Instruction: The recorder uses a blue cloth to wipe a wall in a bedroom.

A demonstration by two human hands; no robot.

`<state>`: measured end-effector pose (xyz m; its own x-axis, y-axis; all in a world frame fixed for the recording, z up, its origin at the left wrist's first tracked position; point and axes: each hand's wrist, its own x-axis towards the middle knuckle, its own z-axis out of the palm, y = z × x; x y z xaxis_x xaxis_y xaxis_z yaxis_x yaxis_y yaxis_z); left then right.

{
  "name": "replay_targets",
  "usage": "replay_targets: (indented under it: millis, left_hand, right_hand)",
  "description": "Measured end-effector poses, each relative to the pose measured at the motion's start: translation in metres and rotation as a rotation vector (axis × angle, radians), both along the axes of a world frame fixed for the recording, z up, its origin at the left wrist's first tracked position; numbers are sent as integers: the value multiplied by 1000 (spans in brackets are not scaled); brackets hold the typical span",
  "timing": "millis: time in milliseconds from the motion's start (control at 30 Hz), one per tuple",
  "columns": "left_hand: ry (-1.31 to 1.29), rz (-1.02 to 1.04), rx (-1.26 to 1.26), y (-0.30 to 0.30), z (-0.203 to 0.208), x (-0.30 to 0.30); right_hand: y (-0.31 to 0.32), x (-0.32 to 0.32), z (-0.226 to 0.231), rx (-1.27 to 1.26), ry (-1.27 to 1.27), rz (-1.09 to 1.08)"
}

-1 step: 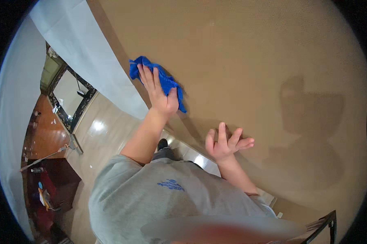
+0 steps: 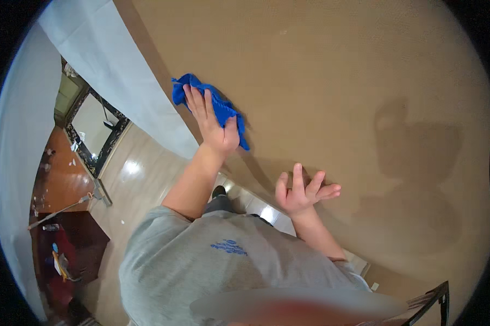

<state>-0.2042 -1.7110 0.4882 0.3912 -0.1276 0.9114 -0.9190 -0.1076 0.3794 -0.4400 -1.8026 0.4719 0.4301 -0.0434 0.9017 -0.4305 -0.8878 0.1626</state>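
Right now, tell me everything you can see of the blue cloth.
The blue cloth looks like soft, textured fabric. It is crumpled into a long, uneven shape, slanting from upper left to lower right of the view, its lower end narrow. The left hand lies over it with fingers extended, hiding part of it, against the brown surface, near that surface's left edge.

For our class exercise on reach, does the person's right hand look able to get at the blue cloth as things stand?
Probably yes: the right hand looks empty, and no object shows between it and the blue cloth. The left hand covers part of the cloth, but its lower end is exposed.
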Motion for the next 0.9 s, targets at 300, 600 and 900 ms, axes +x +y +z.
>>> replay_targets:
  millis: [300, 600, 900]
  left_hand:
    - [83, -51, 154, 17, -158, -6]
    - [-82, -110, 83, 7, 28, 23]
    - [13, -306, 288, 14, -51, -12]
  right_hand:
    - [-2, 3, -1, -20, -17, -34]
    - [-9, 6, -14, -5, -9, -122]
    - [2, -11, -9, 106, -3, -199]
